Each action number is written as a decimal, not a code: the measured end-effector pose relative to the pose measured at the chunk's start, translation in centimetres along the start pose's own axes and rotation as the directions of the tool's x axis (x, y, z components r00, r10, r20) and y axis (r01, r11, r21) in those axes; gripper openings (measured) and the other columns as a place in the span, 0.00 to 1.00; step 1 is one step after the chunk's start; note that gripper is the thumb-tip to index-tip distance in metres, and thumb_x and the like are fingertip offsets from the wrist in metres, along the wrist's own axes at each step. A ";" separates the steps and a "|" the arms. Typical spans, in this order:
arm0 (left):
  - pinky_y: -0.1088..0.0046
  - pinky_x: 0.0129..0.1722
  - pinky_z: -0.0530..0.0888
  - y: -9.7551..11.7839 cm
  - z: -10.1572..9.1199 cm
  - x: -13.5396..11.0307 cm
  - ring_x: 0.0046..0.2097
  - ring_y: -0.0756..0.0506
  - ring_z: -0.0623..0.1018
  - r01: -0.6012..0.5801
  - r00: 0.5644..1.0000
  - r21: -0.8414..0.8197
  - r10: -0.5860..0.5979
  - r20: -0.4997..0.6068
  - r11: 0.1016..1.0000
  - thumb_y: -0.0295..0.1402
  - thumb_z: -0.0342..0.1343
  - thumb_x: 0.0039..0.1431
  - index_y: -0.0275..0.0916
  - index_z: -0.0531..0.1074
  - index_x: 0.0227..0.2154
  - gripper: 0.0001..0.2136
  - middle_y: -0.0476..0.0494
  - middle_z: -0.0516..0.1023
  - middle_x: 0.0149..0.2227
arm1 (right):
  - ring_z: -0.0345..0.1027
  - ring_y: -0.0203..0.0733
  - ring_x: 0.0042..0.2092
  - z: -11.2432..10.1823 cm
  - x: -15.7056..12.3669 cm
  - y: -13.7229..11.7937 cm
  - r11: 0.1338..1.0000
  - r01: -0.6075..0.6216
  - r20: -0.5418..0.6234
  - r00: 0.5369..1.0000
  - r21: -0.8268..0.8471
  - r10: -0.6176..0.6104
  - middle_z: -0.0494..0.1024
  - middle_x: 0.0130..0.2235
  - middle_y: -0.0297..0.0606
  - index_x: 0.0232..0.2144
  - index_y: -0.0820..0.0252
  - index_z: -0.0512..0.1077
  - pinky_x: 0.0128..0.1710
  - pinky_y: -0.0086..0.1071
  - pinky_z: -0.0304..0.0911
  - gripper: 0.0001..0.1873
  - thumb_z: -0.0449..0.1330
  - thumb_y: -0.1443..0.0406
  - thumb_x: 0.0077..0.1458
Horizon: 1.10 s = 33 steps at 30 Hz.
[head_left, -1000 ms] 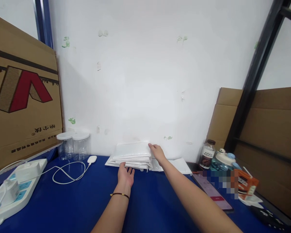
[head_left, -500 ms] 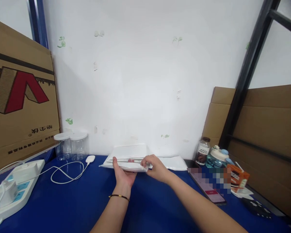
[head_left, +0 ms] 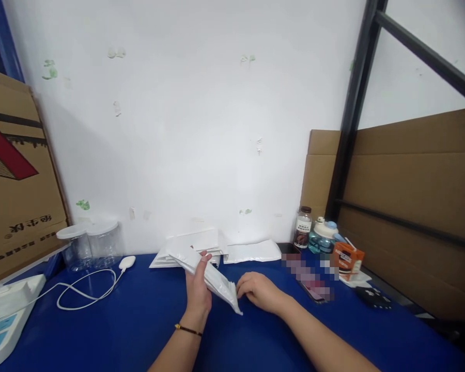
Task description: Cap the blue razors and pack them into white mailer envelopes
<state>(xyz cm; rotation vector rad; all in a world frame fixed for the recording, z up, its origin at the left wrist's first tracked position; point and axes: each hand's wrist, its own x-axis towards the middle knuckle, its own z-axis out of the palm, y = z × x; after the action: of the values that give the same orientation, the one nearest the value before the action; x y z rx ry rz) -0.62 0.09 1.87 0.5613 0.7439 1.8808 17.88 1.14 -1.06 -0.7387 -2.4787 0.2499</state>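
My left hand (head_left: 198, 289) is wrapped round a folded white plastic bag (head_left: 217, 284), thumb on top. The bag is held tilted above the table, its crinkled end pointing down to the right. Close beside that end is my right hand (head_left: 258, 290), its fingers curled inward. Whether those fingertips touch the bag or pinch something is hidden. Behind the held bag, a stack of flat white packets (head_left: 197, 241) lies against the wall. Another flat white packet (head_left: 251, 252) is to the right of the stack.
On the left are clear jars (head_left: 104, 245) with white lids, a white cable (head_left: 60, 305) and a power strip (head_left: 13, 320). To the right stand a brown-capped bottle (head_left: 303, 227), a blue bottle (head_left: 322, 237) and an orange box (head_left: 347, 261), near a phone (head_left: 313, 289) and a black object (head_left: 373, 298).
The white bag has come away from the stack, towards me, and now slants down to the right. My right hand has moved lower, and the view has turned right.
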 end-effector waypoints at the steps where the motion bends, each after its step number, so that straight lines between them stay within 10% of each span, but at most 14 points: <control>1: 0.71 0.40 0.71 -0.2 0.1 -0.3 0.46 0.44 0.73 -0.033 0.998 0.047 0.031 0.051 0.998 0.35 0.61 0.46 0.40 0.68 0.43 0.19 0.44 0.73 0.43 | 0.69 0.38 0.39 -0.1 -0.3 0.5 0.998 -0.058 -0.007 0.998 0.019 0.058 0.77 0.35 0.35 0.29 0.56 0.75 0.41 0.31 0.61 0.20 0.48 0.78 0.44; 8: 0.67 0.47 0.69 0.2 0.3 -0.7 0.49 0.43 0.73 -0.115 0.975 0.144 0.084 0.207 0.983 0.34 0.62 0.47 0.48 0.58 0.54 0.30 0.44 0.72 0.48 | 0.68 0.44 0.44 -2.4 -1.6 1.9 0.846 -0.422 -0.006 0.894 0.326 0.448 0.74 0.45 0.41 0.45 0.57 0.71 0.44 0.36 0.63 0.17 0.54 0.61 0.53; 14: 0.69 0.46 0.70 0.8 0.1 -0.4 0.53 0.41 0.69 -0.135 0.961 0.182 0.084 0.263 0.974 0.38 0.59 0.49 0.42 0.63 0.51 0.24 0.40 0.70 0.51 | 0.36 0.55 0.64 -2.0 -1.4 0.2 0.914 -0.364 0.304 0.904 0.181 0.300 0.50 0.63 0.41 0.59 0.51 0.54 0.61 0.48 0.32 0.49 0.64 0.45 0.36; 21: 0.66 0.46 0.70 3.2 0.8 0.6 0.51 0.39 0.70 -0.189 0.943 0.283 0.093 0.321 0.940 0.35 0.63 0.43 0.42 0.65 0.49 0.27 0.41 0.71 0.49 | 0.32 0.51 0.65 -1.0 -0.8 -0.5 0.952 -0.303 0.320 0.907 0.044 0.274 0.45 0.64 0.33 0.58 0.41 0.54 0.60 0.50 0.28 0.34 0.49 0.42 0.51; 33: 0.62 0.52 0.64 7.8 1.3 3.2 0.53 0.39 0.68 -0.312 0.907 0.377 0.156 0.390 0.872 0.38 0.63 0.42 0.40 0.65 0.48 0.27 0.40 0.72 0.47 | 0.34 0.52 0.64 -1.3 -0.6 -0.1 0.947 -0.292 0.314 0.919 0.136 0.239 0.48 0.64 0.33 0.58 0.42 0.54 0.61 0.48 0.29 0.35 0.52 0.44 0.50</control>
<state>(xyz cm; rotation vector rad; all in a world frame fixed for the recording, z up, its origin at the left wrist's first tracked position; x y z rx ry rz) -5.93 0.87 8.45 1.2901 0.8869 1.7646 19.00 0.76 -0.18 -1.0252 -2.5765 0.7246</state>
